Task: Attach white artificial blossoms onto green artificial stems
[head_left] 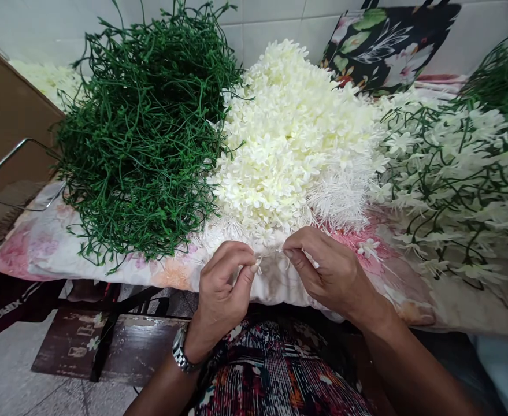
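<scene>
Your left hand [223, 283] and right hand [323, 268] fingers pinch one small white flower [258, 264] at the white flower pile's [292, 133] near edge; partial lettering "XIRDYL" [6, 309] lower left

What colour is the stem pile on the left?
Dark green: the stem pile beside the cream flower pile. Head view, the only one, shows it.

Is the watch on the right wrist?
No, the watch sits on the left wrist, below the left hand; the right hand has a bare wrist.
</scene>
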Motion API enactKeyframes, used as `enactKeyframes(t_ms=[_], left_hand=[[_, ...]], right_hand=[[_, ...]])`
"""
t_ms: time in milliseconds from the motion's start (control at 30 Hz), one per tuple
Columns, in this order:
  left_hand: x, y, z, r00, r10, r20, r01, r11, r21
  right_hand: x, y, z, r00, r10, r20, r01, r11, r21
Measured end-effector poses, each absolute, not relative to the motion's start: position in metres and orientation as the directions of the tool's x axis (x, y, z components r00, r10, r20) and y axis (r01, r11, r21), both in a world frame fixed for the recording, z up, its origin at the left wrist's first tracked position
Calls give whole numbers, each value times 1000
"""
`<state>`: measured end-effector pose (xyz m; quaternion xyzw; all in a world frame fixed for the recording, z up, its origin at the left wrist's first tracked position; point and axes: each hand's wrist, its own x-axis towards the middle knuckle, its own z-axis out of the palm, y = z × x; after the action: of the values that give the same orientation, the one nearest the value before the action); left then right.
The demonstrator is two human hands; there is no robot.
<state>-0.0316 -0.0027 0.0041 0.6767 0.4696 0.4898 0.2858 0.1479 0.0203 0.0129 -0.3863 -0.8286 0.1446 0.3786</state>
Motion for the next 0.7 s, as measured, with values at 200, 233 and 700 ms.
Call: enactKeyframes(t_ms=[200, 233, 700], left_hand=[[-27, 2, 5, -61, 986, 153, -177, -161, 971], [-25, 2, 4, -71, 989, 128, -206, -140, 968], [-26, -7, -5, -18, 943, 333, 137, -328, 935]], right_hand=[[135, 6, 31, -364, 797, 482, 433, 604, -669], [133, 5, 32, -365, 794, 486, 427, 607, -670], [126, 0, 25, -399, 789, 467, 510, 615, -602]])
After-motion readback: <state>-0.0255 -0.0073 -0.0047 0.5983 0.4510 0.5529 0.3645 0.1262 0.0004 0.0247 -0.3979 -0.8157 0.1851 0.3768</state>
